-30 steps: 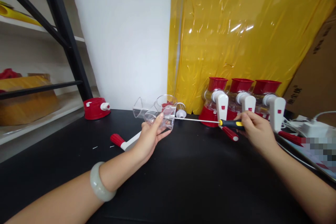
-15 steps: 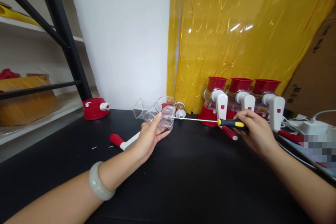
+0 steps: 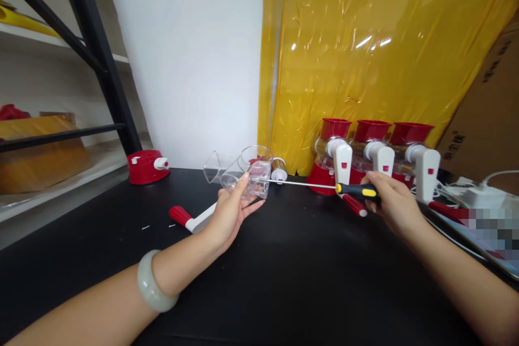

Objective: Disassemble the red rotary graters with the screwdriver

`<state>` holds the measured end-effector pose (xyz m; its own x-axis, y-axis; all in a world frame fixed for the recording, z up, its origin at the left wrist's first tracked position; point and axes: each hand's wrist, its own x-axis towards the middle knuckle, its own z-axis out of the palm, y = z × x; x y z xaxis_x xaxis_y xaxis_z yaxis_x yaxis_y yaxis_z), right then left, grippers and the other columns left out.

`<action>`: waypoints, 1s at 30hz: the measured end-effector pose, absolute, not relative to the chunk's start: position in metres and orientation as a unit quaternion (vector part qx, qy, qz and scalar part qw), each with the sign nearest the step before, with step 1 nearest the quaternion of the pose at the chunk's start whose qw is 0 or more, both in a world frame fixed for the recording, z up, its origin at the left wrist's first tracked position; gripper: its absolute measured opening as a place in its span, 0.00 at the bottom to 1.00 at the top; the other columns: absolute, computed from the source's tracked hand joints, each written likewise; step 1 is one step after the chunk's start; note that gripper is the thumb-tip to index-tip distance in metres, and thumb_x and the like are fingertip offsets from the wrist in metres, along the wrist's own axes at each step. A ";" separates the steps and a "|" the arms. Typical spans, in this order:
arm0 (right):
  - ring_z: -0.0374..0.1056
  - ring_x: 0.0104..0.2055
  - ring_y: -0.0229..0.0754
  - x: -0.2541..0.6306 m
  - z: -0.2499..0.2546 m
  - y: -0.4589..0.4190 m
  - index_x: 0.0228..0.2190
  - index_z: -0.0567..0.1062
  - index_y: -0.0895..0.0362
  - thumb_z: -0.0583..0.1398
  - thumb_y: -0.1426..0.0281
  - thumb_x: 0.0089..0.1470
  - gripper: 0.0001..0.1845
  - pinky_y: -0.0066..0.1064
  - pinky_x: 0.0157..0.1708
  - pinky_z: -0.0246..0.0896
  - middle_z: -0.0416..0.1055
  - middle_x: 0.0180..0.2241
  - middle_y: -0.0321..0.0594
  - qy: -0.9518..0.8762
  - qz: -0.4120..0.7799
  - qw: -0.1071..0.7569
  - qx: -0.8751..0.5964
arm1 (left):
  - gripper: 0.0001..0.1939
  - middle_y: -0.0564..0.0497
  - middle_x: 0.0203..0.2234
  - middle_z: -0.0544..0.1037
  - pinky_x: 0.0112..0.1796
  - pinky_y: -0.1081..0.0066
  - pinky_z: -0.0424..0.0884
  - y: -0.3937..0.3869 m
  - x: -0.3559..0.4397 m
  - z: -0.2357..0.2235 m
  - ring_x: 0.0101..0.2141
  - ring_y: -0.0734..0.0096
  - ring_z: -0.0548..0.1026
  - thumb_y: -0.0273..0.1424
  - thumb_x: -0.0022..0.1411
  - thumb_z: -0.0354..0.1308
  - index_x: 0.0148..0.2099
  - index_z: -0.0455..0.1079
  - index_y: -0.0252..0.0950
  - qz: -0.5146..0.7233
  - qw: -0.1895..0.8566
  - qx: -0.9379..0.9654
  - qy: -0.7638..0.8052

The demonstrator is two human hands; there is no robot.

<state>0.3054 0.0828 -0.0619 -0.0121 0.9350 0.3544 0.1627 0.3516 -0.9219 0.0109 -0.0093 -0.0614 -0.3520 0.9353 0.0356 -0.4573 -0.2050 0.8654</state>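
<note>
The screwdriver (image 3: 339, 188) lies nearly level across the view above the worktop (image 3: 284, 286), its long axis running left to right, shaft pointing left and handle slightly lower at the right. The shaft's far end meets the outline of a clear housing (image 3: 235, 174); what the tip bears on cannot be made out. The housing is held off the worktop, its long axis roughly sideways, with a flared mouth toward the left and a wide round rim tilted upward.

The left hand (image 3: 232, 213) grasps the housing, thumb in front and the other fingers beneath and behind. The right hand (image 3: 391, 200) has its fingers closed around the screwdriver's handle.

The housing is smooth, glossy, transparent plastic of joined tubular shapes. The screwdriver has a slim, straight metal shaft and a black handle with yellow inlays. Near the left wrist lies a crank (image 3: 194, 223), its ribbed red grip pointing left and its flat white arm passing behind the forearm. Beyond the housing sits a perforated metal drum (image 3: 278, 166) with a white end.
</note>
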 end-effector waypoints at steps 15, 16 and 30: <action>0.62 0.21 0.39 0.314 -0.070 0.093 0.28 0.71 0.52 0.62 0.54 0.50 0.15 0.32 0.20 0.61 0.65 0.20 0.35 -0.657 0.269 0.570 -0.415 | 0.21 0.45 0.38 0.79 0.44 0.59 0.76 -0.007 0.008 -0.062 0.36 0.67 0.79 0.39 0.56 0.65 0.46 0.64 0.35 0.721 0.491 0.284 0.399; 0.62 0.22 0.39 0.313 -0.070 0.093 0.28 0.71 0.53 0.62 0.54 0.50 0.15 0.32 0.20 0.61 0.64 0.20 0.34 -0.656 0.268 0.570 -0.416 | 0.21 0.45 0.37 0.80 0.44 0.59 0.76 -0.007 0.007 -0.062 0.36 0.67 0.79 0.39 0.56 0.65 0.46 0.64 0.35 0.722 0.490 0.281 0.398; 0.66 0.30 0.40 0.301 -0.064 0.085 0.34 0.70 0.51 0.64 0.56 0.48 0.15 0.34 0.31 0.68 0.67 0.31 0.38 -0.618 0.318 0.633 -0.340 | 0.23 0.45 0.39 0.80 0.44 0.60 0.76 -0.007 0.006 -0.065 0.37 0.67 0.79 0.40 0.55 0.65 0.49 0.65 0.35 0.713 0.498 0.291 0.399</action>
